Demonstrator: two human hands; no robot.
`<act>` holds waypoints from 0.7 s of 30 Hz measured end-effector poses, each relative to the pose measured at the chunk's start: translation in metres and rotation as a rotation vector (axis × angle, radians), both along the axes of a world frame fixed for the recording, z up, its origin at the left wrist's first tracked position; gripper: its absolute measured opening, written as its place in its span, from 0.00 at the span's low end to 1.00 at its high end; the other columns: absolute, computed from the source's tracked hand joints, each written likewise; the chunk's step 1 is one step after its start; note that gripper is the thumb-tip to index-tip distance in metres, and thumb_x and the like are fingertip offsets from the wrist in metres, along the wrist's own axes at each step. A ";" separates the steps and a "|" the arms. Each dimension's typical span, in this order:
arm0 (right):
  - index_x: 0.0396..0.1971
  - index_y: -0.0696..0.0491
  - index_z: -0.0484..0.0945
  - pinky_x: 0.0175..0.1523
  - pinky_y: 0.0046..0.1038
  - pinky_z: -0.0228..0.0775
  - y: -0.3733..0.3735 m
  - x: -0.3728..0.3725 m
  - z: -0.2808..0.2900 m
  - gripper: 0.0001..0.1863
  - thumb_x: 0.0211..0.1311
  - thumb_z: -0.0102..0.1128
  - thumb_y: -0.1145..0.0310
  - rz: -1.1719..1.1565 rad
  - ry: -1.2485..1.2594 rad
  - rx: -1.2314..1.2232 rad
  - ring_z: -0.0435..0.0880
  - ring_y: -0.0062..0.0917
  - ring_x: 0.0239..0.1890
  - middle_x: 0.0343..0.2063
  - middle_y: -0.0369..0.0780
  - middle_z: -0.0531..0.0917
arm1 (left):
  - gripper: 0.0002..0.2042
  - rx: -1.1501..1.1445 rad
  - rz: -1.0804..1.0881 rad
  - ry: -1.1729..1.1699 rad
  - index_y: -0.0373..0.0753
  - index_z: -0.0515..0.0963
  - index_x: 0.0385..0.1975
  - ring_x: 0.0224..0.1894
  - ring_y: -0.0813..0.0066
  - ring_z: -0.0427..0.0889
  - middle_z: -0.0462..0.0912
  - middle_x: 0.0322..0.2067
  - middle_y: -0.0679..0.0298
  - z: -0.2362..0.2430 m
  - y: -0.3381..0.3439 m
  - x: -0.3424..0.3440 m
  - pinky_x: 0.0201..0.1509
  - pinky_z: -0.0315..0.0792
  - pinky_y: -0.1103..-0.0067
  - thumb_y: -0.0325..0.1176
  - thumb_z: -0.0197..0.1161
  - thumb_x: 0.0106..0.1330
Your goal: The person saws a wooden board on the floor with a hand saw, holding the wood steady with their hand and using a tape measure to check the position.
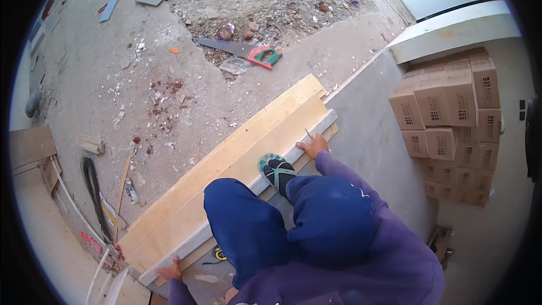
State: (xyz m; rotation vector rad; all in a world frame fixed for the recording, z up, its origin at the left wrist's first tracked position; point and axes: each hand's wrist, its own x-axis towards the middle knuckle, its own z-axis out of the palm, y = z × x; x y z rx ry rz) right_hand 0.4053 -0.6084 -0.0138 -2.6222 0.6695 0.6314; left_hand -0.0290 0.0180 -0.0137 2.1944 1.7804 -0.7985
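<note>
whitish batten (292, 153) runs lengthwise between the grips: right hand (313, 147) pinches a thin stick (308, 134) by the batten's far end, left hand (170, 271) touches the near one. can't tell if the left's clenched.

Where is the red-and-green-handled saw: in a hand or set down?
Set down: the handsaw lies on rubbly ground beyond the yellowish boards; the left hand and right hand are at the long pale bar.
</note>
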 end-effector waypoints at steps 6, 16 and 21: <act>0.46 0.58 0.81 0.61 0.44 0.79 -0.032 -0.011 0.000 0.41 0.45 0.87 0.39 -0.064 0.018 -0.039 0.88 0.43 0.54 0.45 0.47 0.89 | 0.74 0.039 -0.067 0.093 0.09 0.52 0.72 0.78 0.29 0.57 0.56 0.73 0.22 -0.040 -0.001 -0.010 0.84 0.54 0.54 0.73 0.82 0.44; 0.48 0.63 0.81 0.59 0.41 0.81 -0.016 -0.012 -0.013 0.45 0.43 0.89 0.40 -0.087 -0.045 0.023 0.89 0.43 0.51 0.45 0.51 0.89 | 0.71 -0.203 -0.295 0.387 0.17 0.58 0.76 0.82 0.37 0.54 0.57 0.77 0.29 -0.012 0.010 0.002 0.86 0.44 0.55 0.91 0.44 0.57; 0.48 0.64 0.81 0.58 0.40 0.81 -0.021 -0.009 -0.009 0.45 0.43 0.89 0.40 -0.088 -0.086 0.089 0.89 0.43 0.50 0.44 0.50 0.89 | 0.70 -0.122 -0.181 0.230 0.13 0.58 0.73 0.79 0.34 0.59 0.60 0.74 0.26 -0.017 0.012 0.009 0.84 0.52 0.54 0.82 0.64 0.50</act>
